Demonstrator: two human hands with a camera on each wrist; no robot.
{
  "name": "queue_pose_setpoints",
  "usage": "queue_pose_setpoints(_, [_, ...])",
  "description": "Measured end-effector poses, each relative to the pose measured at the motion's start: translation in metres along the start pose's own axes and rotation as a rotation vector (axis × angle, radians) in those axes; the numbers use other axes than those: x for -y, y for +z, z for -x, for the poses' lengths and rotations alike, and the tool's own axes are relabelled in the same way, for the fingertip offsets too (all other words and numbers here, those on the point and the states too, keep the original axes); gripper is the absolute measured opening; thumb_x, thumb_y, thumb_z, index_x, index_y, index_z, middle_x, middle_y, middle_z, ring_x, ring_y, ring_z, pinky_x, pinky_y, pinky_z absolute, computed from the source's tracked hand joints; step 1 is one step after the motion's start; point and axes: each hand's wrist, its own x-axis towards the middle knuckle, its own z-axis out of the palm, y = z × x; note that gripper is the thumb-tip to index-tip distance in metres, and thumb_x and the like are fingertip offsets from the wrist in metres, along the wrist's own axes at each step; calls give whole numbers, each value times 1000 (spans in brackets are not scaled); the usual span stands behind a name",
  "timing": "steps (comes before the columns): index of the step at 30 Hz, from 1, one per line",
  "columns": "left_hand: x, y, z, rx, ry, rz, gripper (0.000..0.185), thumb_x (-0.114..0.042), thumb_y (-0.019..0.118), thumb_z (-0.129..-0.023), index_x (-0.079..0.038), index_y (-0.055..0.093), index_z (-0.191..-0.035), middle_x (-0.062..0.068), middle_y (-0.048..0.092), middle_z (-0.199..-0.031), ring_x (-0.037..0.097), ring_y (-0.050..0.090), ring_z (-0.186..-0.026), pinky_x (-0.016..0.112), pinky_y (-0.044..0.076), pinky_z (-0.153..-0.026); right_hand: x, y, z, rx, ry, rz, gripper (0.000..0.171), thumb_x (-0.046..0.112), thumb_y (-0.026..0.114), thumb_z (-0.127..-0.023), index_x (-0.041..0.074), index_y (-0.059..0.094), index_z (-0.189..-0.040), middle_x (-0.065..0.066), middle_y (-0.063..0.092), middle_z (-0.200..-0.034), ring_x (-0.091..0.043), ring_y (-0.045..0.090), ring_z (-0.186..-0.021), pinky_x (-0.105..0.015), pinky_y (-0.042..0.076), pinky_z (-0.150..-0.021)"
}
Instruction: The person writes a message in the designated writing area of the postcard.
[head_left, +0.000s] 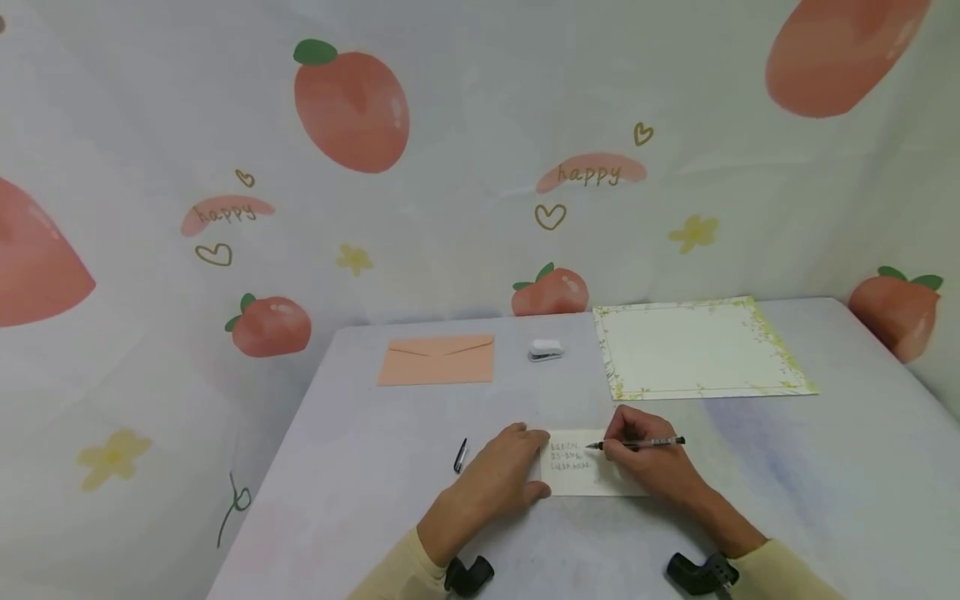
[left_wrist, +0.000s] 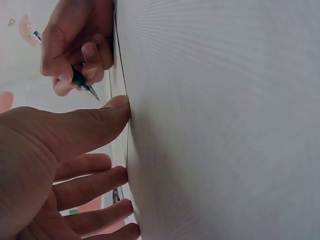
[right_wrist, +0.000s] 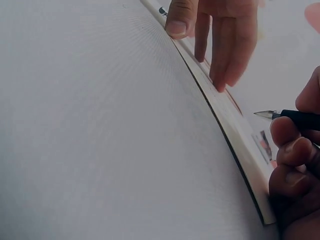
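A cream card (head_left: pixel 573 479) with several lines of handwriting lies on the table. My right hand (head_left: pixel 652 458) grips a pen (head_left: pixel 652 442) between thumb and fingers, its tip over the written lines. In the right wrist view the bare metal tip of the pen (right_wrist: pixel 267 114) points toward the card (right_wrist: pixel 225 130), slightly above it. At the card's left edge my left hand (head_left: pixel 498 471) rests with thumb and fingertips pressing the paper down. Its fingers look spread and fairly straight in the left wrist view, where the thumb (left_wrist: pixel 95 125) touches the edge.
A black pen cap (head_left: pixel 461 456) lies left of the left hand. Farther back are a peach envelope (head_left: pixel 442 362), a small white stapler (head_left: pixel 545 350) and a large sheet with a floral border (head_left: pixel 697 350). A fruit-print cloth (head_left: pixel 450 208) hangs behind the table.
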Motion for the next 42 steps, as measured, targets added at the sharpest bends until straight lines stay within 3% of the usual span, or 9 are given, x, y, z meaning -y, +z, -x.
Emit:
queue_pose_setpoints(7, [1, 1, 3, -11, 32, -14, 52, -30, 94, -89, -4, 76, -130, 8, 72, -144, 26, 62, -141, 35, 51, -120, 6, -3, 0, 8, 50, -5, 22, -6, 72, -90, 15, 67, -87, 6, 70, -77, -7, 54, -71, -24, 44, -60])
queue_pose_setpoints(18, [5, 4, 7, -31, 2, -12, 54, -33, 92, -91, -3, 76, -133, 10, 69, -150, 26, 62, -142, 37, 52, -120, 7, -8, -2, 21, 145, 10, 18, -4, 70, -91, 13, 67, -87, 2, 71, -77, -10, 54, -67, -25, 45, -58])
queue_pose_setpoints(26, [17, -6, 18, -58, -12, 73, 61, -32, 90, -93, -1, 70, -141, 9, 73, -144, 26, 68, -137, 40, 55, -116, 9, -20, 1, 42, 151, -105, 9, -4, 68, -96, 3, 65, -92, -7, 74, -83, -11, 59, -67, -26, 50, -57])
queue_pose_setpoints(30, [33, -17, 35, -99, -35, 243, 59, -31, 89, -95, -3, 70, -143, 8, 74, -143, 27, 71, -134, 47, 58, -113, 10, -31, 5, 67, 188, -191, 6, -4, 65, -101, -2, 62, -96, -11, 71, -82, -12, 58, -64, -29, 50, -53])
queue_pose_setpoints(36, [65, -39, 66, -93, -97, 685, 57, -32, 85, -98, -8, 69, -147, 14, 72, -146, 36, 73, -130, 51, 60, -110, 6, -54, 19, 86, 205, -288, 11, -2, 62, -106, -6, 59, -96, -5, 69, -77, -16, 53, -59, -35, 46, -48])
queue_pose_setpoints(42, [96, -57, 98, -52, -147, 994, 54, -25, 78, -104, -5, 63, -152, 24, 64, -154, 43, 64, -141, 31, 60, -109, 0, -79, 37, 118, 239, -449, 17, -3, 57, -109, 3, 58, -92, 2, 68, -77, -16, 54, -60, -42, 40, -48])
